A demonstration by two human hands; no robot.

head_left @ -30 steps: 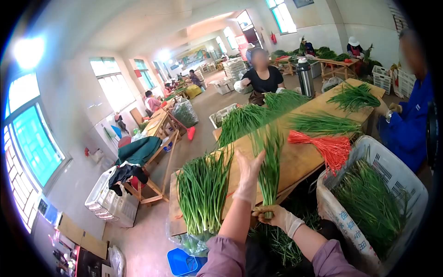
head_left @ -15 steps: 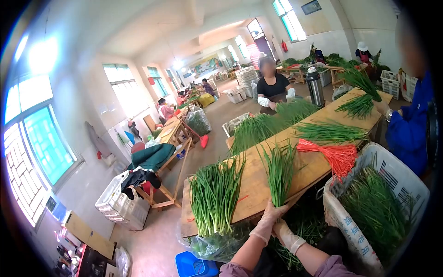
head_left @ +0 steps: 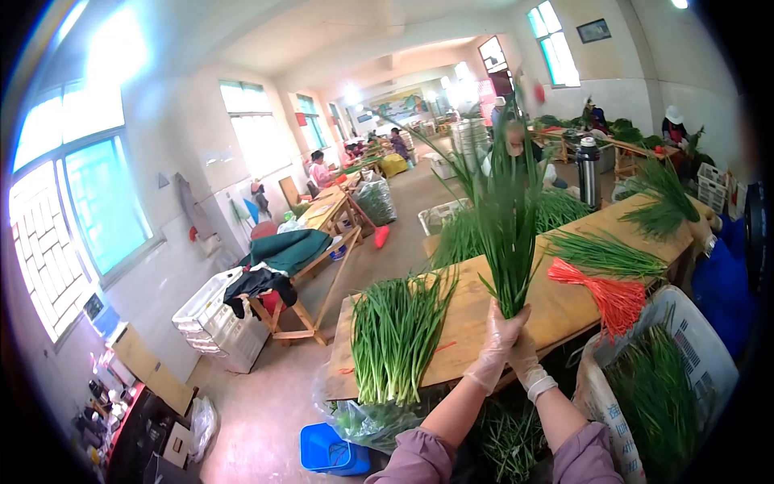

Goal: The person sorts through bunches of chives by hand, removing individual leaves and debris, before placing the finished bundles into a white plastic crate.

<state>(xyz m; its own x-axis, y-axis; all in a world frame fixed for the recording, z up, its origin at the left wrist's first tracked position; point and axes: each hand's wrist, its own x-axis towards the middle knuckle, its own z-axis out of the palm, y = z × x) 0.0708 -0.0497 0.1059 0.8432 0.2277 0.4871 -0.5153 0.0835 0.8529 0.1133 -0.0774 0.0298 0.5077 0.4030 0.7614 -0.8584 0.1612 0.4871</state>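
My left hand (head_left: 501,332), in a thin clear glove, is closed around the lower end of a bunch of chives (head_left: 509,234). The bunch stands upright above the table's near edge, its leaf tips fanning out. My gloved right hand (head_left: 528,365) is curled at the base of the same bunch, partly hidden behind the left. To the left, a wide pile of chives (head_left: 399,339) lies on the wooden table (head_left: 472,282), stalk ends towards me. Red ties (head_left: 601,294) lie at the table's right edge, beside more loose chives (head_left: 609,252).
A white crate (head_left: 701,347) of chives stands at my right. A blue bin (head_left: 332,450) sits on the floor at left. A steel flask (head_left: 588,173) stands on the table's far side. A co-worker in blue (head_left: 730,258) is at right; another sits across, partly behind the bunch.
Both hands have lifted the bunch of chives from the tabletop and brought it upright. The view has turned slightly left, so the surroundings sit further right.
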